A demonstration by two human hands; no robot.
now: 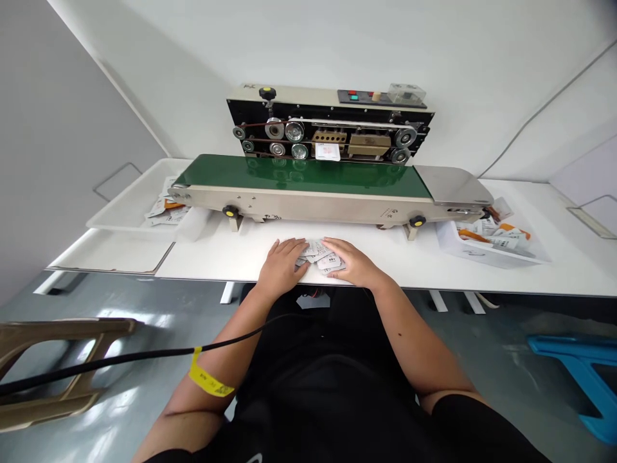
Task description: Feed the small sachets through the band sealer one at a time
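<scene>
On the white table in front of me lies a loose pile of small white printed packets (319,252), overlapping one another. My left hand (284,267) curls round the pile's left side, its fingertips resting on the packets. From the right, my right hand (353,262) closes on the same pile with thumb and fingers. Behind them stands a band sealing machine (289,204) with a green conveyor belt (289,175). One white packet (328,152) with reddish print is at the machine's sealing section, above the belt's back edge.
A white tray (128,196) with packets, some orange, sits under the belt's left end. At the right end, a translucent bin (499,253) holds more packets. A black cable (144,355) crosses my left arm. A brown stool (62,329) and a blue stool (573,350) stand below.
</scene>
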